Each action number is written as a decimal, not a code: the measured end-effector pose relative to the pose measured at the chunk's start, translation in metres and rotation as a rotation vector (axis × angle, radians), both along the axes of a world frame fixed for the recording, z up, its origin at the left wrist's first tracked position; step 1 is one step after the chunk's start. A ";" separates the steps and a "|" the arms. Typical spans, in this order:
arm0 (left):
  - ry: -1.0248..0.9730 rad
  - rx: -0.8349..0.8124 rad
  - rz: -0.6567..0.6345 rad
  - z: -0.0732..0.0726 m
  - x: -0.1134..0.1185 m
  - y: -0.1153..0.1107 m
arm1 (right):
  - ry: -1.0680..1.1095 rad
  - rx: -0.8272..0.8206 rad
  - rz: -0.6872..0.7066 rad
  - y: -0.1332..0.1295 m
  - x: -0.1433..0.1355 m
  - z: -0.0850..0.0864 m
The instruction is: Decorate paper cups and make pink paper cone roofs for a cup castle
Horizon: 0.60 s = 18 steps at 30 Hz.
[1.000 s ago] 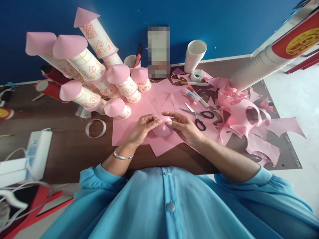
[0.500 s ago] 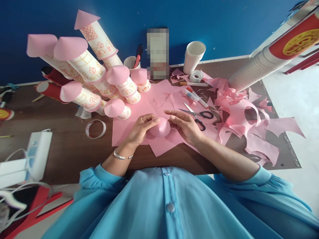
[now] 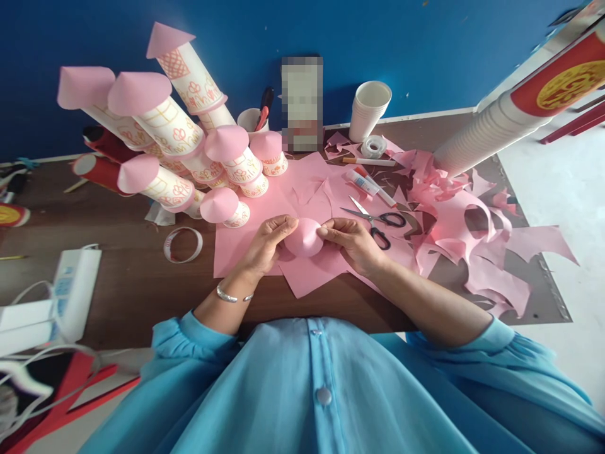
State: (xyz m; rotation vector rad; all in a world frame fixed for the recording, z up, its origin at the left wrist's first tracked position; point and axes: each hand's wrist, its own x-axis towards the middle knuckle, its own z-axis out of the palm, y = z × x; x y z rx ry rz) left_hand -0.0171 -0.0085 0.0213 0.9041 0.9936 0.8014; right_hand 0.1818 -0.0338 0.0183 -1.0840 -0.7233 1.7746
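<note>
A small pink paper cone (image 3: 304,239) is pinched between my two hands, its tip facing up toward me. My left hand (image 3: 270,243) grips the left rim with thumb and fingers. On the opposite side, my right hand (image 3: 353,243) pinches the rim between thumb and forefinger. Beneath them lie pink paper sheets (image 3: 246,252) on the brown table. Scissors (image 3: 375,221) with black handles rest partly open just beyond my right hand. Left of the cone, a short paper-cup tower (image 3: 236,214) wears a similar pink cone roof (image 3: 219,205).
Several drawn-on paper-cup towers (image 3: 174,132) crowd the back left. A tape ring (image 3: 183,244) lies left of my hands. Behind are stacked white cups (image 3: 371,107), clear tape (image 3: 373,147) and a glue stick (image 3: 365,184). Pink scraps (image 3: 477,233) and a long cup stack (image 3: 491,126) occupy the right.
My right hand has closed its fingers onto the cone's right rim, where its forefinger was stretched out before. The cone has turned slightly. The whole view has shifted a little.
</note>
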 end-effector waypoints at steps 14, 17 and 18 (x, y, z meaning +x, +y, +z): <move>-0.028 -0.087 0.063 -0.005 0.000 0.005 | 0.051 -0.005 0.035 0.002 -0.001 -0.005; -0.047 -0.037 0.110 -0.009 0.000 0.007 | 0.031 -0.017 0.027 0.003 -0.002 -0.005; -0.059 -0.026 0.144 -0.010 0.000 0.008 | 0.029 -0.016 0.018 0.003 -0.002 -0.005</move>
